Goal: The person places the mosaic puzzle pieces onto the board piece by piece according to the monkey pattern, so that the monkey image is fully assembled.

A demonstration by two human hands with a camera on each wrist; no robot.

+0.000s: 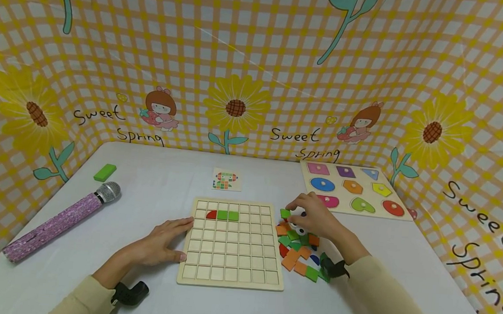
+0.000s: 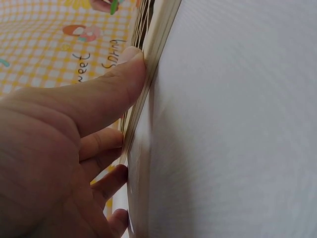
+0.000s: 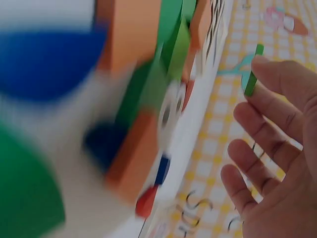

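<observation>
A wooden grid board (image 1: 225,261) lies in the middle of the table. In its second row sit a red quarter-round tile (image 1: 212,215) and two green square tiles (image 1: 227,216), side by side. My left hand (image 1: 156,243) rests against the board's left edge, its thumb and fingertips touching the side in the left wrist view. Between thumb and forefinger, my right hand (image 1: 313,218) pinches a green square tile (image 3: 254,70), held above a heap of coloured tiles (image 1: 299,254) right of the board. The heap mixes orange, green, red, blue and white eye-like pieces.
Behind the board lies a small pattern card (image 1: 227,179). A shape puzzle board (image 1: 351,189) with knobbed pieces is at the back right. A glittery pink microphone (image 1: 62,223) and a green block (image 1: 105,172) lie on the left. Patterned cloth (image 1: 242,53) rises behind the table.
</observation>
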